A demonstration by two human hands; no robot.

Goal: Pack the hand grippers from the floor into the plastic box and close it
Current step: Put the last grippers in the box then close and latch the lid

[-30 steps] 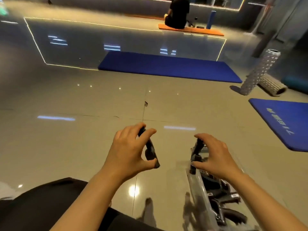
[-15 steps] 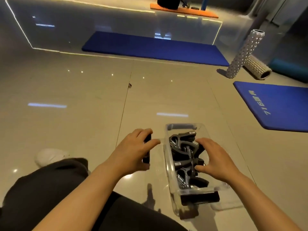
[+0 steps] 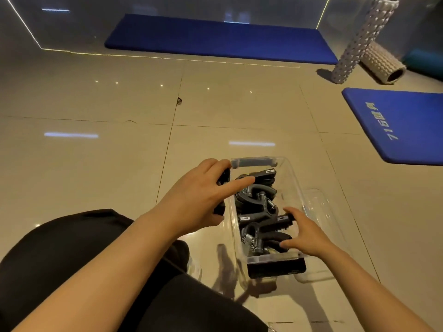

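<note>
The hand grippers (image 3: 260,213) are stiff plastic-and-spring tools, probably light singly but awkward in a heap, since their curved handles and springs hook into each other; each is best taken by one padded handle, not the spring. Most already lie tangled in the clear plastic box (image 3: 293,178) on the floor, which looks thin-walled, smooth and easy to slide on the glossy tiles. The left hand (image 3: 201,200) reaches forward at the box's left wall, thumb stretched over the rim, fingers curled around one more black hand gripper (image 3: 221,188) outside the box. The right hand (image 3: 305,232) reaches in from the near right, fingertips on a handle of the pile; whether it grips or only presses I cannot tell. What seems to be the clear lid (image 3: 321,212) lies just right of the box.
</note>
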